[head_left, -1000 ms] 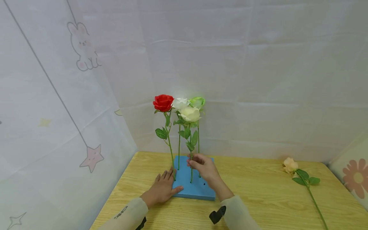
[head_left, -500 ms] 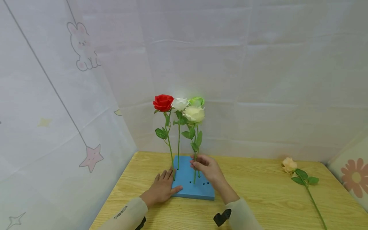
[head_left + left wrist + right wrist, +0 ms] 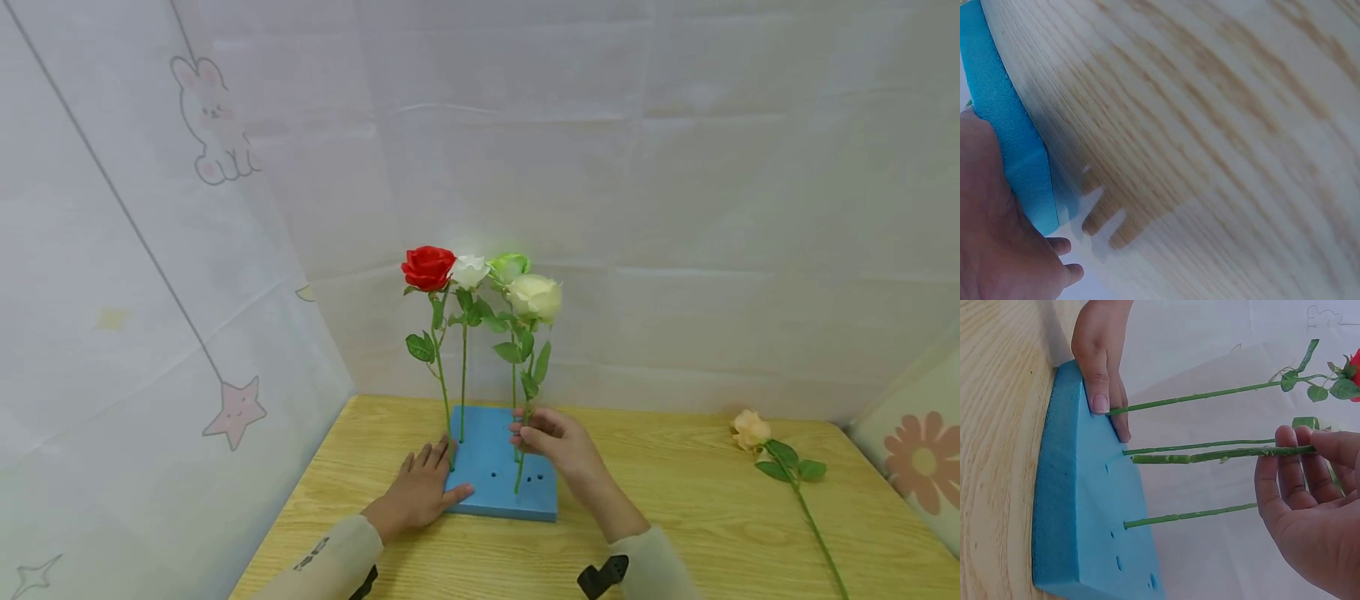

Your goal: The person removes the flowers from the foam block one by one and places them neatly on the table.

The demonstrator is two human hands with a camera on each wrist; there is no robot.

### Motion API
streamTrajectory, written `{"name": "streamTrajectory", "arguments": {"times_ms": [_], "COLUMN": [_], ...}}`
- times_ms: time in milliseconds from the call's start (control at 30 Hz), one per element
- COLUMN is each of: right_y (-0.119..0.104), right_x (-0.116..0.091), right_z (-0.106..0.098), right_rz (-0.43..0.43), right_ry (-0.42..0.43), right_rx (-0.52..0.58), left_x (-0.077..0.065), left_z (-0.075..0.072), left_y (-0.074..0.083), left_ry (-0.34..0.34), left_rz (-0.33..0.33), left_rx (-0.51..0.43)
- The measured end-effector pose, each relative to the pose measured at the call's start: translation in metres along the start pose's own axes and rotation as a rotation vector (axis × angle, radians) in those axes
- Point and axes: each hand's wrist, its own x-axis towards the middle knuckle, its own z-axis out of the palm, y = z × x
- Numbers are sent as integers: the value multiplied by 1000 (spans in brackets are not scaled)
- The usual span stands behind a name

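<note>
My right hand [image 3: 558, 450] pinches the stem of a cream artificial rose [image 3: 535, 298] between thumb and fingers. In the right wrist view, the cut end of that stem [image 3: 1160, 459] hangs free over the blue foam block [image 3: 498, 500], out of its holes. My left hand [image 3: 420, 492] lies on the block's left edge, fingers spread and thumb on top. A red rose [image 3: 428, 268], a white rose [image 3: 469, 272] and a green-tinged rose [image 3: 509, 267] stand with their stems in the foam. Several small holes [image 3: 1119, 562] show in the block's top.
On the right of the wooden table [image 3: 675, 517] lies a peach rose [image 3: 751, 430] with leaves on its long stem. A pale fabric backdrop [image 3: 645, 208] rises behind the table, and a printed sheet [image 3: 142, 292] hangs at the left.
The cream rose's stem has come out of its hole, leaving that hole visible. My right hand has carried it right and slightly toward me. My left hand keeps its place on the block.
</note>
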Motion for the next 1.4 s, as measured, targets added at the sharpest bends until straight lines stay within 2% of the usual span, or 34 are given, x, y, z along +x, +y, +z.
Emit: {"name": "streamTrajectory", "arguments": {"times_ms": [600, 767, 1000, 1400], "right_y": [-11, -13, -14, -15], "right_x": [-24, -33, -44, -66], "right_z": [-30, -40, -54, -82], "right_rz": [45, 40, 81, 104], "right_ry": [-15, -18, 25, 38], "right_rx": [67, 52, 48, 3], "left_x": [-5, -4, -3, -2], "left_z": [-4, -2, -1, -1], "left_y": [5, 4, 3, 2], "left_ry": [-5, -11, 0, 16], "left_rz": [20, 10, 14, 18], "left_rx": [-19, -25, -28, -10]}}
